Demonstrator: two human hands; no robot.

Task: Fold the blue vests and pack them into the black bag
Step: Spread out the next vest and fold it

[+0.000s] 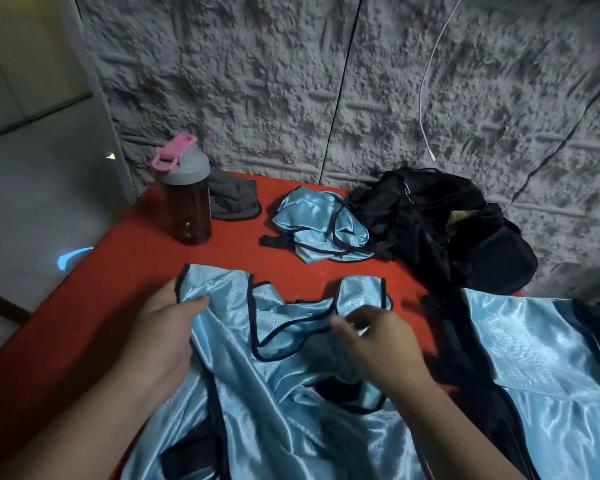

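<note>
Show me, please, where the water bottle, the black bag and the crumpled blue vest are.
water bottle (187,209), head view, dark body.
black bag (440,220), head view, top panel.
crumpled blue vest (312,220), head view, shiny middle folds.

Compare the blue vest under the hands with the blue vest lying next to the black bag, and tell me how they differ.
The vest under the hands is spread out on the red table; the vest by the black bag is crumpled in a heap. The left hand and right hand are on the first; nothing touches the second, which lies farther back beside the black bag. Both are shiny light blue with dark trim.
</note>
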